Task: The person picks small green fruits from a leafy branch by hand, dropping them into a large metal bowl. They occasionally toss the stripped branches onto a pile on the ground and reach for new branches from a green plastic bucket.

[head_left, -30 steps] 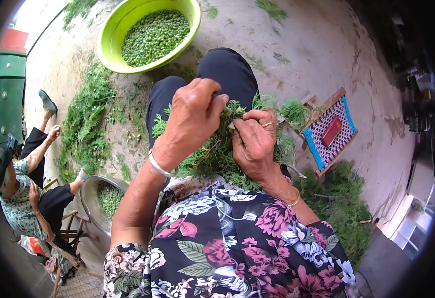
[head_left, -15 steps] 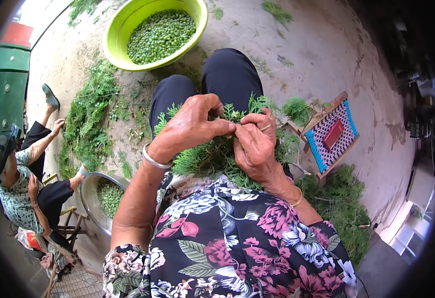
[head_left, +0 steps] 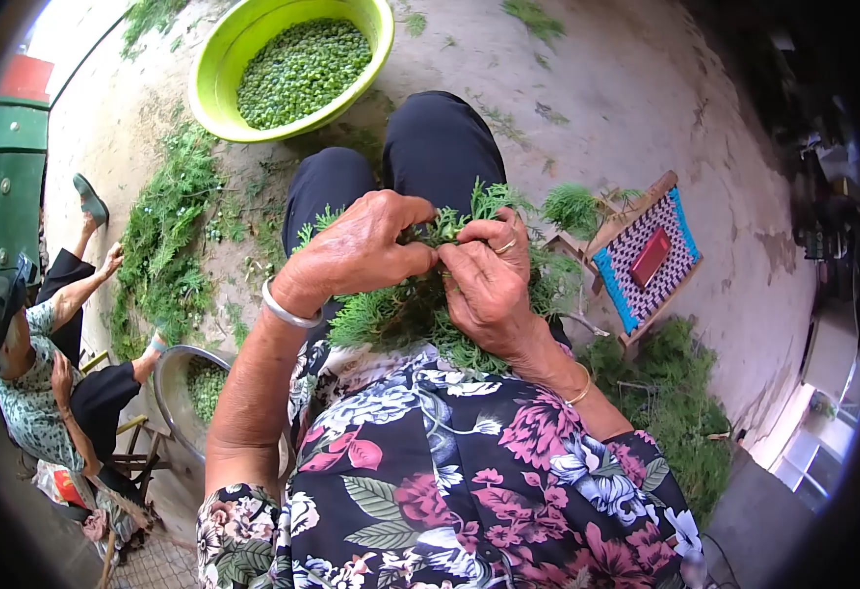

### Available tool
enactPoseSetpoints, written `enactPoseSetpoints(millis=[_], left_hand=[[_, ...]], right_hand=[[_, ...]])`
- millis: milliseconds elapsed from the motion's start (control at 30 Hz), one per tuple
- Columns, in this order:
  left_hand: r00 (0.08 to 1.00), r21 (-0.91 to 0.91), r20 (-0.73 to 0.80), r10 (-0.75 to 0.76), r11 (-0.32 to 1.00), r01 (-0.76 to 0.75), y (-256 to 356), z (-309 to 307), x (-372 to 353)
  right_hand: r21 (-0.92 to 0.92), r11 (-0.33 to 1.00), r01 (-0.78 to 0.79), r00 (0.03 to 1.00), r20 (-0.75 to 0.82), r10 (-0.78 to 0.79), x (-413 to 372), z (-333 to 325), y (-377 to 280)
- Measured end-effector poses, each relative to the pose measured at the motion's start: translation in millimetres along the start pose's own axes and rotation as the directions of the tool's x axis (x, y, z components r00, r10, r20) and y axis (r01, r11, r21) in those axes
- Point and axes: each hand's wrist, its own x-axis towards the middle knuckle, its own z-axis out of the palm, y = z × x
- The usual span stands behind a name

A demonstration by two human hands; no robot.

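Observation:
Over my lap lies a leafy evergreen sprig [head_left: 371, 319] with flat, scale-like fronds. My left hand [head_left: 356, 250], wearing a silver bangle, is closed with thumb and forefinger pinched at the sprig's upper part. Right beside it, my right hand [head_left: 489, 290], with a ring and a thin gold bangle, grips the same greenery between bent fingers. The fingertips of both hands nearly meet; whatever small piece lies between them is hidden. Beyond my knees stands a lime-green basin [head_left: 206, 83] holding many small round green cones or berries [head_left: 302, 77].
A co-worker [head_left: 42, 383] sits at the left beside a metal basin [head_left: 167, 402] of similar green pieces. Cut branches [head_left: 170, 236] lie on the ground there, with another heap [head_left: 680, 422] at the right. Nearby is a woven stool [head_left: 646, 240] bearing a red object [head_left: 651, 257].
The whole view has shifted slightly, so most things appear a little further left. Both hands keep their pinch on the sprig, with small finger movements.

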Motion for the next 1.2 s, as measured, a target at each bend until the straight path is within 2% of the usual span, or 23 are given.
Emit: enactPoseSetpoints(millis=[33, 100, 167, 200, 267, 300, 367, 400, 467, 567, 633, 700, 833, 900, 933, 1000, 1033, 1100, 1133, 1167, 1200], left_hand=[[0.997, 0.083, 0.082, -0.008, 0.997, 0.002, 3.5, -3.6, 0.6], [0.994, 0.076, 0.106, 0.004, 0.997, -0.012, 6.8, -5.7, 0.2], [0.993, -0.082, 0.11, -0.031, 0.996, 0.04, 3.0, -5.2, -0.8], [0.993, -0.082, 0.111, -0.031, 0.996, 0.04, 1.3, -3.6, -1.3], [0.999, -0.145, -0.011, 0.033, 0.989, -0.034, -1.3, -1.1, -3.8], [1.0, -0.142, -0.011, 0.027, 0.989, -0.029, 0.2, -2.6, -6.0], [0.979, -0.478, 0.152, -0.139, 0.856, 0.196, 4.9, -5.2, -11.5], [0.978, -0.477, 0.148, -0.146, 0.856, 0.2, 5.2, -3.6, -13.3], [0.955, -0.718, 0.081, -0.286, 0.648, 0.255, 4.3, 1.3, -15.3], [0.939, -0.765, 0.063, -0.338, 0.588, 0.263, -4.6, 10.8, -16.5], [0.937, -0.738, 0.085, -0.338, 0.611, 0.288, -2.2, 8.4, -17.3], [0.952, -0.577, 0.185, -0.245, 0.757, 0.306, 4.3, 0.0, -17.1], [0.951, -0.477, 0.189, -0.244, 0.824, 0.306, 5.3, 2.1, -17.5], [0.973, -0.43, 0.093, -0.211, 0.873, 0.231, 7.4, 3.6, -19.4], [0.973, -0.43, 0.093, -0.211, 0.873, 0.231, 8.7, 5.9, -21.3], [0.948, -0.491, -0.136, -0.287, 0.851, 0.187, 11.7, 11.8, -25.5], [0.949, -0.49, -0.135, -0.286, 0.851, 0.187, 13.2, 14.7, -26.3], [0.922, -0.445, -0.279, -0.268, 0.887, 0.123, 14.9, 19.5, -27.0], [0.922, -0.444, -0.279, -0.267, 0.887, 0.123, 12.2, 21.9, -26.9], [0.897, -0.235, -0.428, -0.108, 0.972, 0.005, 7.9, 25.3, -27.1], [0.843, 0.0, -0.533, 0.079, 0.996, -0.093, 5.4, 26.6, -27.6]], right_hand=[[0.007, 1.0, 0.004, 1.0, 0.005, -0.004, -0.1, -0.1, -0.2], [-0.002, 1.0, 0.007, 1.0, 0.002, -0.007, -0.4, 0.1, 0.3], [0.007, 1.0, -0.001, 1.0, -0.016, 0.001, -0.5, 0.6, 0.4], [0.006, 1.0, -0.002, 1.0, -0.016, 0.002, -0.9, 0.2, 0.7], [-0.006, 1.0, -0.022, 1.0, -0.009, 0.022, -1.4, -0.7, 0.7], [0.0, 1.0, -0.023, 1.0, -0.01, 0.023, -1.3, -1.0, 0.7], [0.007, 0.999, -0.035, 0.999, 0.005, 0.035, -1.4, -3.1, 1.2], [0.011, 0.999, -0.035, 0.999, 0.005, 0.035, -0.7, -3.7, 0.9], [0.016, 1.0, -0.027, 1.0, -0.015, 0.027, -1.3, -0.5, 1.7], [0.023, 1.0, -0.02, 0.999, -0.043, 0.021, -1.6, 2.2, 2.5], [0.029, 0.999, -0.018, 0.999, -0.026, 0.018, -1.9, 0.8, 2.4], [0.025, 1.0, -0.012, 1.0, -0.027, 0.012, -1.9, -1.3, 1.7], [0.022, 1.0, 0.01, 0.999, -0.048, -0.009, -2.7, -2.5, 2.8], [0.022, 1.0, 0.002, 0.999, -0.054, -0.001, -2.7, -1.7, 3.1], [0.021, 1.0, -0.005, 0.998, -0.059, 0.007, -2.8, -1.3, 3.2], [0.028, 1.0, -0.007, 0.998, -0.065, 0.009, -2.9, -0.9, 3.3], [0.035, 0.999, -0.006, 0.998, -0.069, 0.008, -3.0, -0.7, 3.5], [0.033, 0.999, -0.008, 0.998, -0.066, 0.01, -3.3, -0.3, 3.8], [0.031, 0.999, -0.01, 0.998, -0.063, 0.012, -3.7, 0.1, 3.9], [0.031, 0.999, -0.011, 0.998, -0.063, 0.013, -4.2, 0.3, 3.5], [0.039, 0.999, -0.019, 0.998, -0.058, 0.022, -4.7, 0.5, 3.1]])
